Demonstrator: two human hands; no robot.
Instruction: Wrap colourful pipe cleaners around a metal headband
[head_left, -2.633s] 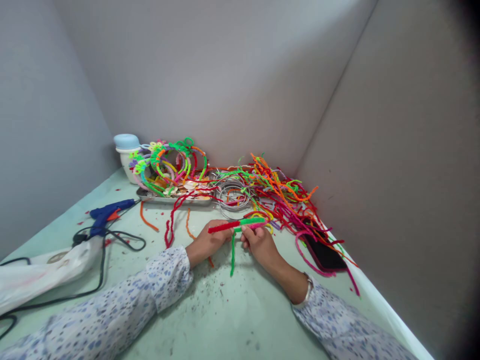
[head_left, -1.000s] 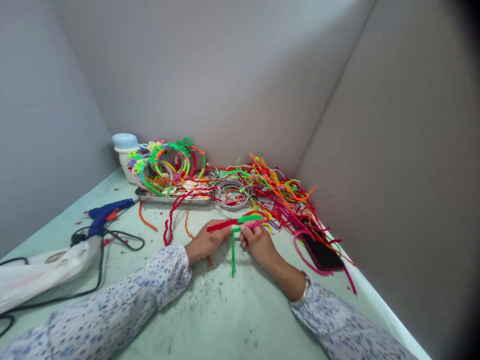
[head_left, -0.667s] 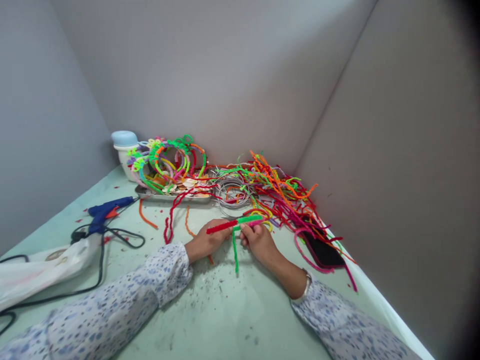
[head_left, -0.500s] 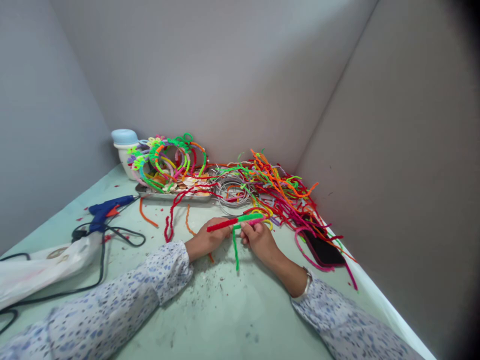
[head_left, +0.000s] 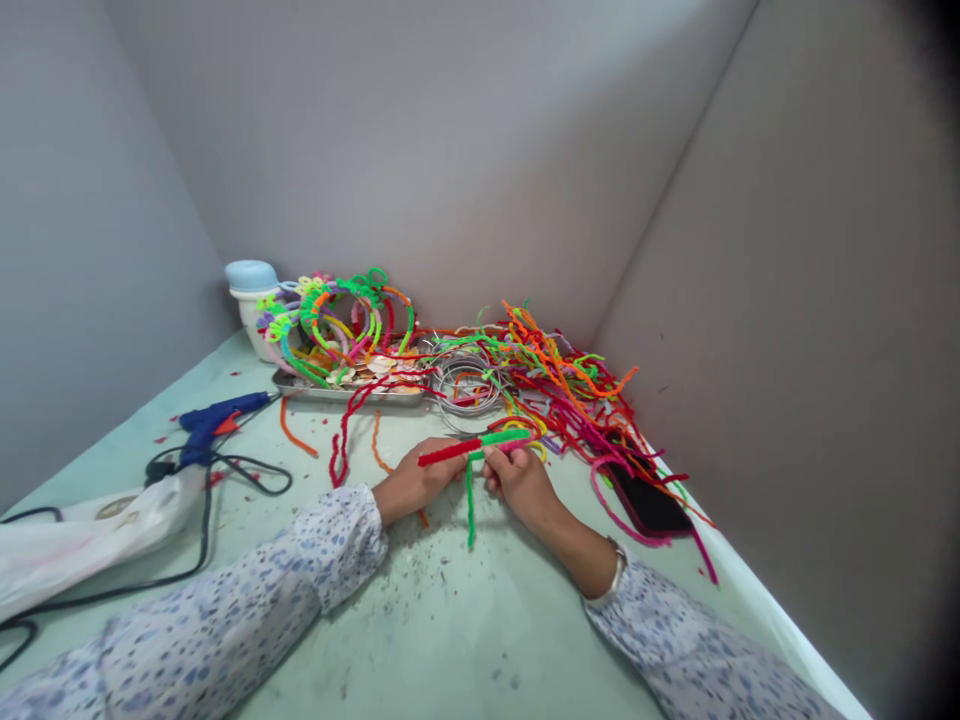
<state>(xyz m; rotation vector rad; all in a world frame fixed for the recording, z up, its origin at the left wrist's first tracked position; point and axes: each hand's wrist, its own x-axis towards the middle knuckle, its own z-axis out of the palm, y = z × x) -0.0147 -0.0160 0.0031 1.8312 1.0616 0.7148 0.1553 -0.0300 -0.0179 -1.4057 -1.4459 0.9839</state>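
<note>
My left hand (head_left: 414, 482) and my right hand (head_left: 516, 480) rest close together on the pale green table (head_left: 450, 620). Both pinch a thin piece wrapped in fuzzy wire, red (head_left: 446, 453) on its left half and green (head_left: 504, 437) on its right. A loose green pipe cleaner tail (head_left: 470, 505) hangs down between the two hands onto the table. Both hands are closed on the piece. Just beyond my right hand lies a big tangle of coloured pipe cleaners (head_left: 559, 385).
A metal tray (head_left: 341, 394) with wrapped hoops (head_left: 337, 320) stands at the back, a white jar with blue lid (head_left: 251, 300) beside it. A blue glue gun (head_left: 214, 420) with black cord and a white bag (head_left: 82, 535) lie left. A dark phone (head_left: 649, 505) lies right. Grey walls enclose the corner.
The hands stay in the same place on the wrapped piece. The hanging green tail has shifted slightly right.
</note>
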